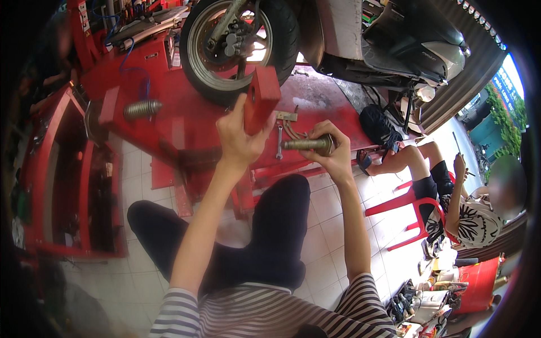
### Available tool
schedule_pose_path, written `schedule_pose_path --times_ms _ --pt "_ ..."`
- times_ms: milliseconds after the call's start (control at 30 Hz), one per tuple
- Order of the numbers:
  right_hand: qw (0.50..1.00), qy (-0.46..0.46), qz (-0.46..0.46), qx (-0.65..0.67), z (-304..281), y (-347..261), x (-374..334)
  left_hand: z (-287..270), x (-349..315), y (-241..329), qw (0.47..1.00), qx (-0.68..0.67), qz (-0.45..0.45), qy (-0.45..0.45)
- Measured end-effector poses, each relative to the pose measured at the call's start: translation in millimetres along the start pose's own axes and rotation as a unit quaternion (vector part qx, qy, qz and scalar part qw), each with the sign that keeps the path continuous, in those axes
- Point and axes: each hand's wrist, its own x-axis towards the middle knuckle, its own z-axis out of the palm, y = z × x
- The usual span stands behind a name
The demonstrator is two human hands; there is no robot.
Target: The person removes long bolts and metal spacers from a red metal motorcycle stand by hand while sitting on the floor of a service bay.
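Note:
My left hand is closed around a red metal block with a hole in its side, held up in front of the wheel. In my right hand is a thick bolt; its threaded end points left toward the block, and the two are apart. Just beyond the bolt's tip, a small combination wrench lies on the red lift platform. A small bracket-like piece is near the wrench. Farther left, another thick threaded screw sticks out of the red metal frame.
A scooter's front wheel stands on the platform, its body reaching right. At left is an open red cabinet. Someone sits on a red plastic chair at right. Tools and containers surround a red bin at lower right.

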Motion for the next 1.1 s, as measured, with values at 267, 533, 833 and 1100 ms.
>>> schedule_pose_path --times_ms 267,533,833,1100 --pt "0.861 0.102 0.209 0.451 55.9 90.3 19.9 5.3 28.7 -26.2 0.994 -0.056 -0.09 0.001" --pt "0.914 0.135 0.264 0.278 102.4 133.5 38.4 13.1 38.7 -48.0 0.987 -0.088 -0.134 0.007" --pt "0.954 -0.011 0.196 -0.226 94.1 139.4 34.4 -28.8 14.7 -26.0 0.965 0.257 0.048 -0.013" --pt "0.973 -0.058 0.155 -0.161 104.7 130.0 42.4 -145.5 -83.2 -75.8 0.917 0.298 0.206 0.168"
